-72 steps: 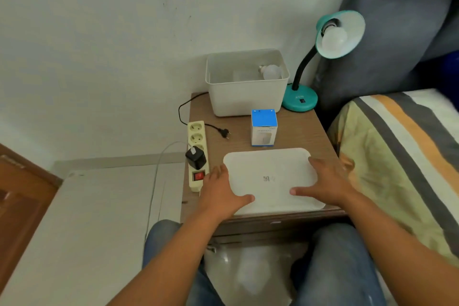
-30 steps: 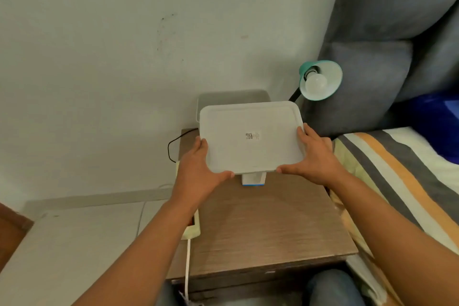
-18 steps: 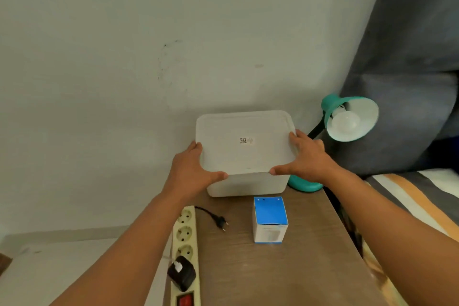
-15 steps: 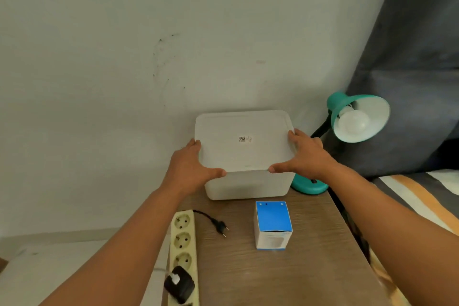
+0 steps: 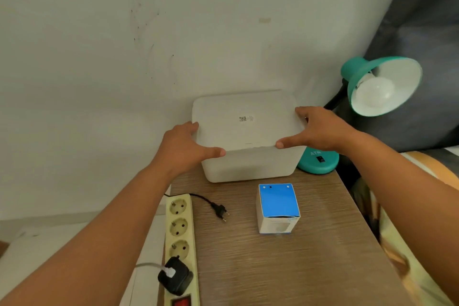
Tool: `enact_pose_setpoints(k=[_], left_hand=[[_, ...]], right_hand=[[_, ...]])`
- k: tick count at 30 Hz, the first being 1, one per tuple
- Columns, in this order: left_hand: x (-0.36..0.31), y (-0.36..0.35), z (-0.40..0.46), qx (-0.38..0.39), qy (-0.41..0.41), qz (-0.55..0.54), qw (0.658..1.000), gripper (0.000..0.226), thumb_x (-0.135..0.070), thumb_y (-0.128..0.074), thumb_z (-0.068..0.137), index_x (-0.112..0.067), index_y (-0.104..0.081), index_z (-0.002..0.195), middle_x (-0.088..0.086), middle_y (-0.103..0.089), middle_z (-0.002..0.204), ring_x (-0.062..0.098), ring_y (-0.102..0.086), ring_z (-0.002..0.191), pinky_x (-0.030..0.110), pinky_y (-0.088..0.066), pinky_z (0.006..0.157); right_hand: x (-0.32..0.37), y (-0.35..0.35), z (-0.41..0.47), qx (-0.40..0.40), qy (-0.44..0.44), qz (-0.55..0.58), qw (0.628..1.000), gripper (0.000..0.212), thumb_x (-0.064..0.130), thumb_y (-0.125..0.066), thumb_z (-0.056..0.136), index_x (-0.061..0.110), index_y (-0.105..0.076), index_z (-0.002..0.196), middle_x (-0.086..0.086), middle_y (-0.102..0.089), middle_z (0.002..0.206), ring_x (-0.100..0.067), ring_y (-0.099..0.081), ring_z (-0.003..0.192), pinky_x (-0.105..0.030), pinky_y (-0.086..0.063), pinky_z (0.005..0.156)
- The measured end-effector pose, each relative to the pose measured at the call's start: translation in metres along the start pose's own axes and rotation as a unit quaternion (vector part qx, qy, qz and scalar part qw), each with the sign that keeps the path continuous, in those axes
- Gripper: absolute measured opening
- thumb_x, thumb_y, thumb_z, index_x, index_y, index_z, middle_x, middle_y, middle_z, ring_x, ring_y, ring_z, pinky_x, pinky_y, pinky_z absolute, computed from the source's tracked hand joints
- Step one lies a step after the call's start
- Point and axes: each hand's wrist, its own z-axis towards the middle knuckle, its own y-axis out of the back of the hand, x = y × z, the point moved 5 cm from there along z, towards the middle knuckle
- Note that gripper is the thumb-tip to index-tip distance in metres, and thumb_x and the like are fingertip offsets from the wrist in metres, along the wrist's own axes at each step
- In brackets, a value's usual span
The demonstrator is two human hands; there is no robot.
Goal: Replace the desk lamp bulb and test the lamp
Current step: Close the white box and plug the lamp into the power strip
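A teal desk lamp [image 5: 357,69] stands at the back right of the wooden bedside table [image 5: 285,256], with a white bulb [image 5: 375,90] screwed into its shade and its round base [image 5: 319,163] behind the bin. The lamp's black plug [image 5: 221,211] lies loose on the table, out of the power strip [image 5: 180,233]. A blue-topped bulb box [image 5: 277,207] stands mid-table. A white lid [image 5: 244,122] sits on the white storage bin [image 5: 248,165]. My left hand [image 5: 185,146] grips the lid's left edge and my right hand [image 5: 320,129] its right edge.
A black adapter [image 5: 175,278] with a white cable is plugged into the strip, near its red switch [image 5: 181,302]. A white wall rises right behind the bin. A dark cushion [image 5: 422,32] and a striped bed cover [image 5: 422,164] lie to the right.
Both hands lifted the lid off the table's front, carried it back and lowered it onto the bin. The view has moved closer to the table.
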Motion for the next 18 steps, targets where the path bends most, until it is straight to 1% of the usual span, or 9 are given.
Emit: enact_pose_setpoints(k=[2, 5, 7, 11, 14, 18], left_hand=[[-0.001, -0.001, 0.001, -0.002, 0.001, -0.007, 1.000, 0.113, -0.054, -0.090, 0.058, -0.013, -0.041, 0.151, -0.002, -0.047, 0.151, 0.017, -0.047, 0.132, 0.022, -0.034, 0.097], [-0.002, -0.003, 0.001, -0.005, -0.001, -0.010, 1.000, 0.113, -0.054, -0.091, 0.057, -0.013, -0.042, 0.150, 0.000, -0.044, 0.153, 0.017, -0.045, 0.135, 0.024, -0.034, 0.102], [-0.002, -0.004, 0.001, -0.007, -0.003, -0.008, 1.000, 0.113, -0.054, -0.091, 0.057, -0.013, -0.042, 0.150, -0.001, -0.045, 0.152, 0.017, -0.045, 0.135, 0.027, -0.035, 0.105], [-0.004, -0.002, 0.003, -0.013, -0.005, -0.012, 1.000, 0.114, -0.055, -0.091, 0.055, -0.015, -0.043, 0.150, -0.003, -0.045, 0.152, 0.016, -0.046, 0.134, 0.024, -0.035, 0.101], [-0.005, 0.002, 0.004, -0.033, -0.011, -0.023, 0.999, 0.113, -0.057, -0.091, 0.052, -0.016, -0.046, 0.148, -0.005, -0.048, 0.150, 0.014, -0.047, 0.132, 0.021, -0.035, 0.097], [-0.006, 0.000, 0.005, -0.017, 0.000, -0.016, 1.000, 0.114, -0.059, -0.090, 0.051, -0.015, -0.047, 0.147, -0.002, -0.049, 0.149, 0.016, -0.049, 0.132, 0.027, -0.038, 0.101]], right_hand=[[0.000, 0.002, 0.000, 0.002, -0.004, -0.004, 1.000, 0.142, 0.083, -0.071, 0.027, 0.012, -0.038, 0.145, -0.004, -0.047, 0.144, -0.022, -0.048, 0.124, -0.029, -0.035, 0.093], [-0.001, 0.005, 0.000, -0.001, -0.002, -0.015, 1.000, 0.138, 0.082, -0.071, 0.027, 0.013, -0.042, 0.142, -0.004, -0.050, 0.140, -0.021, -0.050, 0.119, -0.027, -0.034, 0.088], [-0.002, 0.006, 0.001, -0.003, -0.002, -0.016, 1.000, 0.139, 0.082, -0.072, 0.028, 0.014, -0.040, 0.145, -0.003, -0.048, 0.144, -0.022, -0.047, 0.127, -0.028, -0.034, 0.092], [-0.004, 0.004, 0.004, -0.005, 0.001, 0.001, 1.000, 0.138, 0.079, -0.075, 0.030, 0.019, -0.034, 0.148, 0.000, -0.039, 0.151, -0.022, -0.040, 0.135, -0.030, -0.030, 0.098], [-0.005, 0.001, 0.005, -0.005, 0.005, -0.005, 1.000, 0.140, 0.076, -0.076, 0.030, 0.020, -0.032, 0.150, 0.001, -0.035, 0.153, -0.021, -0.035, 0.138, -0.026, -0.024, 0.093], [-0.012, 0.002, 0.007, -0.009, -0.004, 0.004, 1.000, 0.140, 0.076, -0.077, 0.028, 0.019, -0.033, 0.149, 0.001, -0.037, 0.152, -0.022, -0.037, 0.137, -0.027, -0.025, 0.092]])
